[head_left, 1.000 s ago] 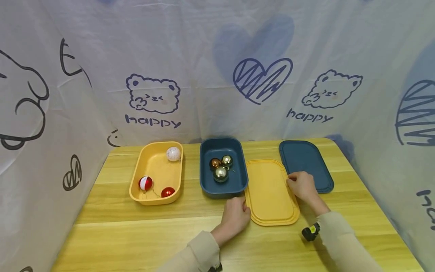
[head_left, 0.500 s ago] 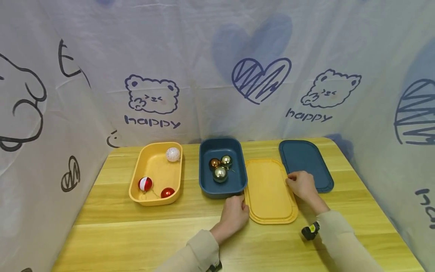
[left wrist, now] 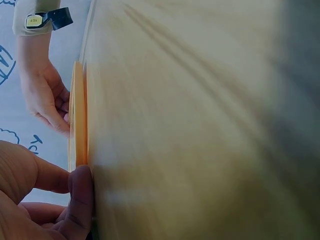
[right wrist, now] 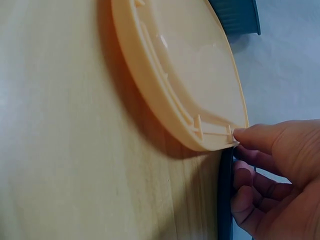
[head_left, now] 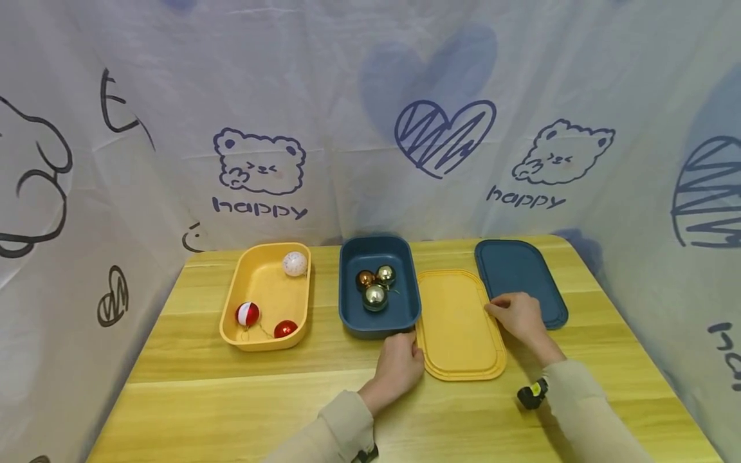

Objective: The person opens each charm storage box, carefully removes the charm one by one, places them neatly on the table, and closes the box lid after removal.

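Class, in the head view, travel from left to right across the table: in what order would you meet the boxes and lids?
Yellow box → blue box → yellow lid → blue lid.

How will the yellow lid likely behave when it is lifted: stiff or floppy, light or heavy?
The yellow lid is probably stiff: its edge looks straight in the left wrist view. It seems light for its size, being thin. Its smooth face might slip, though the raised rim should help the fingers hold it.
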The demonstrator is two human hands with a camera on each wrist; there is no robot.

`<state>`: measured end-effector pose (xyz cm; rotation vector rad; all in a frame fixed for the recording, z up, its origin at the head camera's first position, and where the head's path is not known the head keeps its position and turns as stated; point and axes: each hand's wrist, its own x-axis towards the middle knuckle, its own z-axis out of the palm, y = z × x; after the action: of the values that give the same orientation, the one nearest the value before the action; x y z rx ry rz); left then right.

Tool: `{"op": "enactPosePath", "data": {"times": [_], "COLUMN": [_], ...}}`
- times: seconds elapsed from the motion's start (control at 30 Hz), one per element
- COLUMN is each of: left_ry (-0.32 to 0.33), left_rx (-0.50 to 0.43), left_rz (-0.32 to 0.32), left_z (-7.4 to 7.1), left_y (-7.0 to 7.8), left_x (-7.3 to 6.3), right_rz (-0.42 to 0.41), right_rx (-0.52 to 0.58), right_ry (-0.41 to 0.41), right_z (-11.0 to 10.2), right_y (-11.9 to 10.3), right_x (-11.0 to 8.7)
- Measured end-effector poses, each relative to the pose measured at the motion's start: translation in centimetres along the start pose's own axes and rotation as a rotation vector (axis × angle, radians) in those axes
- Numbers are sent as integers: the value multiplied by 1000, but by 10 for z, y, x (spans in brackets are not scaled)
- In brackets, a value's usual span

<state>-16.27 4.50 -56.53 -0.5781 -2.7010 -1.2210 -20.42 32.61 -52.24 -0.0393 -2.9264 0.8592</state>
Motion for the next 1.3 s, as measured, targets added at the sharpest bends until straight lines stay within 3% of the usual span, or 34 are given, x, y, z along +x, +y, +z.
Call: {"op": "enactPosePath", "data": {"times": [0.13,0.23,0.4,0.57,0.7,0.8,0.9,1.1,1.3], "left_ry": [-47,-70,-75,-63,-104,-136,-182,-259,-285], "left_rx": [-10,0,84,285,446,541,576,572,517], "left_rz": [-44,-60,-7,135,333,486,557,521,470], "left_z": [-13,-14,-16,-21,-22,-20,-17,-17,-20], "left_y": [17,21,25,38,46,47,47,44,39], "left_x": [0,0,-9,-21,-25,-24,-22,-17,-11], "right_rz": [-18,-38,-101,-157,-210,-305,-428,-582,-571], "right_rx": [-8,-19,-51,-81,-103,-116,-127,-165,-142], "right_ry": [9,16,-3,30,56,40,6,-29,-53], "right_z": [0,1,5,3,1,2,4,9,12], "right_y": [5,5,1,-4,-8,-12,-17,-21,-18], "right_x": [-2,-5,-16,-26,-34,-45,-57,-79,-90]}}
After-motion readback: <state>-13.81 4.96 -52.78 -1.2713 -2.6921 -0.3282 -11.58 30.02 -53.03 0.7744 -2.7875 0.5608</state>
